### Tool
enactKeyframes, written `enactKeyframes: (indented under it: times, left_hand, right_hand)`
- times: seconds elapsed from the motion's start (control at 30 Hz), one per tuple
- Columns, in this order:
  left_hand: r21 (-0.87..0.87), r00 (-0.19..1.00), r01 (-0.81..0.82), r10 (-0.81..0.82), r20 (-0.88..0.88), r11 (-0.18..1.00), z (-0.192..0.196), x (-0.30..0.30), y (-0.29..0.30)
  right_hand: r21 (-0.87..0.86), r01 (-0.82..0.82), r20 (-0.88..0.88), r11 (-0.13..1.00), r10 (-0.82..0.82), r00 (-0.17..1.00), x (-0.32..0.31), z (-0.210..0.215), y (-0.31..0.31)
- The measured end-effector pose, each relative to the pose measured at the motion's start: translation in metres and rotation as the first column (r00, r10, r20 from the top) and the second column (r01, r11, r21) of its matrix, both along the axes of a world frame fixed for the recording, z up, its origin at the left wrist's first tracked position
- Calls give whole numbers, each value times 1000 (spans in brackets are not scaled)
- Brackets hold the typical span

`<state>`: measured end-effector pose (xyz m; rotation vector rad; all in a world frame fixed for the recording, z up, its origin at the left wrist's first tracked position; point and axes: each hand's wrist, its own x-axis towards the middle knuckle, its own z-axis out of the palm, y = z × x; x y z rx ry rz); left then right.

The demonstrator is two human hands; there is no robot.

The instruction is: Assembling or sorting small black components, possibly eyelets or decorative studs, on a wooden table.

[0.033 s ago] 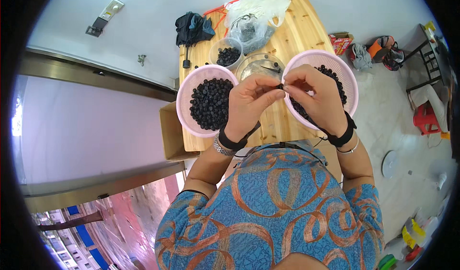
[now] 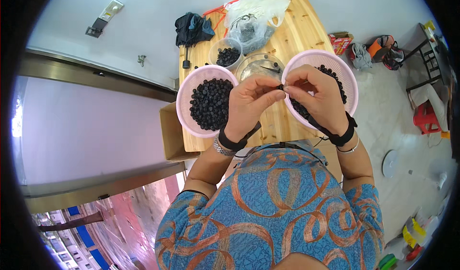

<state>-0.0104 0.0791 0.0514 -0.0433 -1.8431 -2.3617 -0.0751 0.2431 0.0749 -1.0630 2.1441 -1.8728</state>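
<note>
Both hands pinch one small black piece [image 2: 280,87] together.
Left hand [image 2: 251,99] and right hand [image 2: 316,95] grip it between two pink baskets [image 2: 184,104] on the wooden table [image 2: 306,30].

**A wooden tabletop against a pale wall**

We see a light wooden tabletop [image 2: 292,25] below the hands, a grey-white wall [image 2: 143,20] to their left, pale floor [image 2: 383,121] to their right, and a red stool [image 2: 428,118] farther right.

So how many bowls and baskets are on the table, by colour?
Pink baskets: 2, left one and right one
Clear bowls: 2, small one and big one
Total: 4
Both hands, left and right, pinch one small black piece between them.
</note>
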Motion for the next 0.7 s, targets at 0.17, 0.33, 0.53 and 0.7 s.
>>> enactKeyframes:
  times: [0.17,0.33,0.53,0.7]
  left_hand:
    - [202,989,18,-47,137,979,-2,0,1]
    - [500,966,26,-151,211,865,-15,-6,2]
    - [472,948,52,-192,253,880,-30,0,4]
    - [468,926,71,-233,298,881,-35,-1,7]
  right_hand:
    - [-263,-56,344,963,148,927,-3,-11,8]
    - [135,174,196,976,-198,960,-40,-69,47]
    - [591,254,-204,766,-162,965,-63,-133,84]
    - [873,36,-39,487,-4,999,-75,-186,68]
